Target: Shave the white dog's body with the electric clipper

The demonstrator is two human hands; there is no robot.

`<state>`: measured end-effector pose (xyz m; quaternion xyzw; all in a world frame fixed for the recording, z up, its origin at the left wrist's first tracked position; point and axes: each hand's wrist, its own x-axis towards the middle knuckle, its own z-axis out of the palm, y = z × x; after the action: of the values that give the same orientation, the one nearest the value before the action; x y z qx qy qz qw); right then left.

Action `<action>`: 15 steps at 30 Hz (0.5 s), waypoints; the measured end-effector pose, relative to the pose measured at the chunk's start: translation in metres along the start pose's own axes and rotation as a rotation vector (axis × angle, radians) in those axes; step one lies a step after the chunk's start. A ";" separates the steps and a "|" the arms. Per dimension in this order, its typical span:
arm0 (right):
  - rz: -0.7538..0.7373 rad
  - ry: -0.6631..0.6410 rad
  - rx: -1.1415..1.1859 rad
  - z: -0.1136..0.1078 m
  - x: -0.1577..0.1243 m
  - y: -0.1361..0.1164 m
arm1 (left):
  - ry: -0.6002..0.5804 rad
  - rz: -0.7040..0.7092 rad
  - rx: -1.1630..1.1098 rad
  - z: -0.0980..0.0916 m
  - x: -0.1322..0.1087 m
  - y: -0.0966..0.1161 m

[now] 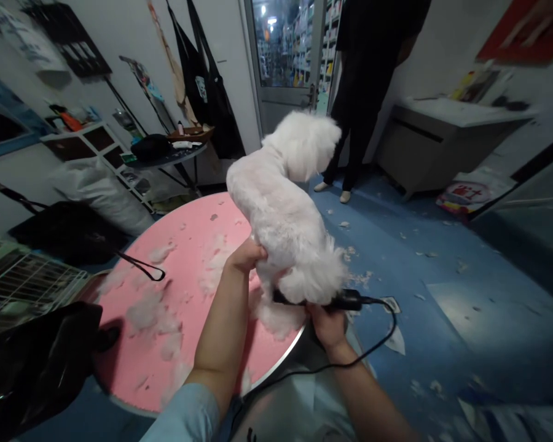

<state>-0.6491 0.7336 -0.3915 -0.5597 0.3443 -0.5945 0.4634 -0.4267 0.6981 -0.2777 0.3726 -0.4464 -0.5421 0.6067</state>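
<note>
Head view looks down on a small white dog (pixel 281 202) standing on a round pink worktop (pixel 188 245), facing away from the hands. The left hand (pixel 246 255) is pressed up against the dog's flank just in front of the hind leg, fingers curled into the fur to steady it. The right hand (pixel 327 322) is closed around a black clipper (pixel 336 299) held low at the dog's rear, with the blade end tucked under the fluffy tail area. Its cord (pixel 378 344) loops off to the right of that hand and back under the wrist.

Going by how things look, the back and sides are already cut short and smooth, so I'd say the body is mostly done. The head, the tail end and the fluff right above the clipper look long, so that's what's left. Loads of cut fur (pixel 152 307) lies on the worktop left of the left hand, and more is scattered on the blue floor (pixel 442 264) past the right hand.

Another person (pixel 364 92) in dark clothes stands by the door beyond the dog, well apart from both hands.
</note>
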 end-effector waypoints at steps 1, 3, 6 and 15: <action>0.004 -0.008 -0.007 -0.001 -0.005 -0.002 | -0.012 0.017 0.002 0.000 0.000 0.001; 0.007 -0.024 -0.002 -0.004 -0.015 -0.008 | -0.052 0.042 -0.004 0.000 0.000 0.002; -0.034 -0.051 0.025 -0.013 -0.031 -0.025 | -0.113 0.016 0.000 0.000 -0.001 0.005; -0.522 -0.162 -0.284 0.013 0.011 -0.119 | -0.123 0.037 -0.009 0.005 -0.006 0.018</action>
<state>-0.6549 0.7642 -0.2756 -0.7341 0.2302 -0.5928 0.2381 -0.4261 0.7068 -0.2601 0.3275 -0.4873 -0.5546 0.5897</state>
